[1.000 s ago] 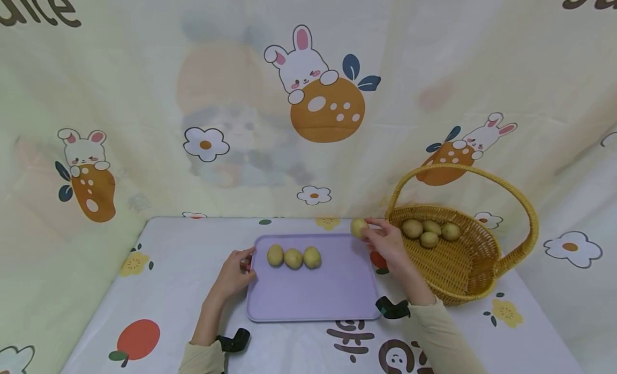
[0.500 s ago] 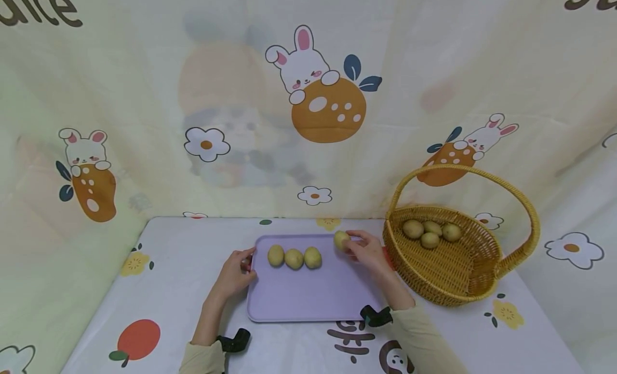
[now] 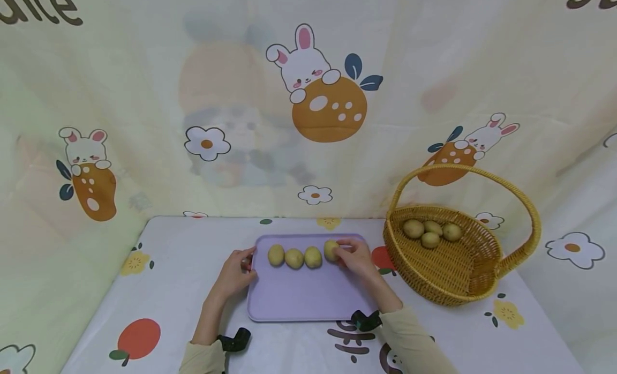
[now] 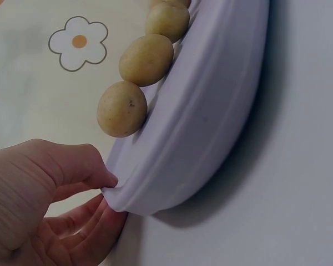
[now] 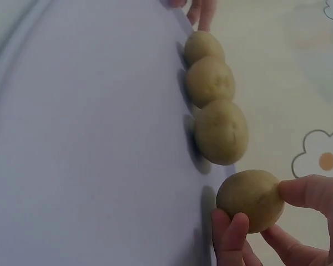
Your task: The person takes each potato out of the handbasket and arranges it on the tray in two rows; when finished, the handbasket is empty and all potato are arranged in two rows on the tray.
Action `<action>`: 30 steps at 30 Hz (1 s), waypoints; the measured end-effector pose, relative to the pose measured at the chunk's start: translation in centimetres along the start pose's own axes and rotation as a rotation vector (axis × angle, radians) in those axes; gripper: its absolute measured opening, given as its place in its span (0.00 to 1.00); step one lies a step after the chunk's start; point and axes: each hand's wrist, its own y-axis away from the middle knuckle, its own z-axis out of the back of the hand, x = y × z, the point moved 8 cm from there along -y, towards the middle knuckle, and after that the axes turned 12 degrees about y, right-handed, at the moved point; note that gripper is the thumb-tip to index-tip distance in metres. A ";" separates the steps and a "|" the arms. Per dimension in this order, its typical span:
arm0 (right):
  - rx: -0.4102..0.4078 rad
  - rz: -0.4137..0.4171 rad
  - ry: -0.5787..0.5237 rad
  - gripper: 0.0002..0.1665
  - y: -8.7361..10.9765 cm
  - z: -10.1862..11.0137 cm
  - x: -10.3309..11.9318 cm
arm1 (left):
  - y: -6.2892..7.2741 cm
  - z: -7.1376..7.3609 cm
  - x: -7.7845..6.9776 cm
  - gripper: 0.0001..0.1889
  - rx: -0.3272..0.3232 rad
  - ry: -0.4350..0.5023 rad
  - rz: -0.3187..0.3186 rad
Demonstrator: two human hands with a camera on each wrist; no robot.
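Note:
A lilac tray (image 3: 308,299) lies on the table, with three small potatoes (image 3: 294,259) in a row along its upper left part. My left hand (image 3: 234,275) pinches the tray's left rim; in the left wrist view the thumb (image 4: 94,172) is on top and the fingers are underneath. Between thumb and fingertips my right hand (image 3: 358,259) holds another potato (image 5: 251,200), just right of the row and close over the tray. A narrow gap shows between this potato and the last one of the row (image 5: 222,132).
At the right stands a yellow wicker basket (image 3: 443,288) with a tall arched handle (image 3: 530,218); several potatoes (image 3: 430,240) lie at its back. A patterned cloth (image 3: 193,288) covers the table, and a printed curtain (image 3: 260,165) hangs behind it.
My right hand has carried its potato left and down, from beside the basket to the right end of the row on the tray. The left hand has stayed at the tray's rim.

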 end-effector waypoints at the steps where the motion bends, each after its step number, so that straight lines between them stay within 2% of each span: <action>1: 0.004 -0.003 0.003 0.20 0.0 -0.2 0.0 | 0.0 0.0 0.0 0.31 -0.001 0.001 0.001; 10: 0.016 0.009 0.028 0.19 0.5 -0.5 0.4 | 0.0 0.0 0.1 0.31 0.003 0.008 0.008; 17: 0.026 0.028 0.122 0.19 0.5 -0.4 0.9 | -0.1 0.0 0.2 0.32 0.007 0.011 0.025; 26: 0.013 0.027 0.193 0.19 0.2 0.0 0.7 | 0.2 0.2 -0.2 0.32 -0.007 0.034 -0.011; 30: 0.012 0.036 0.207 0.20 0.1 0.0 0.7 | 0.1 0.1 -0.2 0.32 -0.007 0.045 -0.006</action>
